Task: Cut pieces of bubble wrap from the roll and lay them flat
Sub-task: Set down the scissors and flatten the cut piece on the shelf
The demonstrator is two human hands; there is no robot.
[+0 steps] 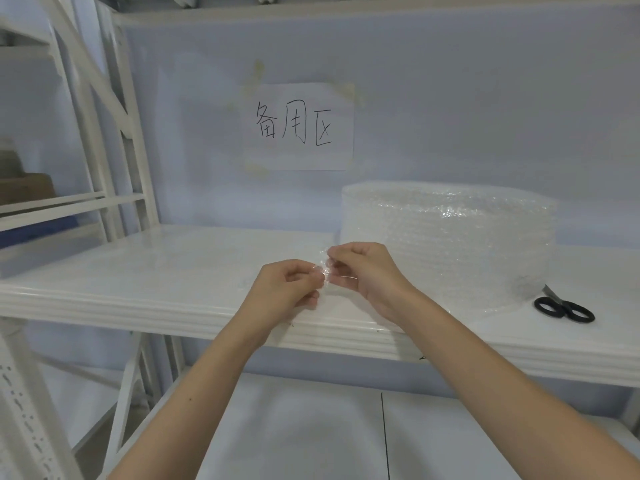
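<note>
Two hands, left hand (287, 289) and right hand (367, 275), both pinching one clear wrap edge (325, 268) just left of one roll (446, 244), one scissors (562, 306) right of roll, blades hidden.

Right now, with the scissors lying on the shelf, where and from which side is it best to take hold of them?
Probably by the two black handle loops of the scissors, coming from the front right. The loops face the shelf edge and lie free, while the blades point back under the bubble wrap roll.
</note>
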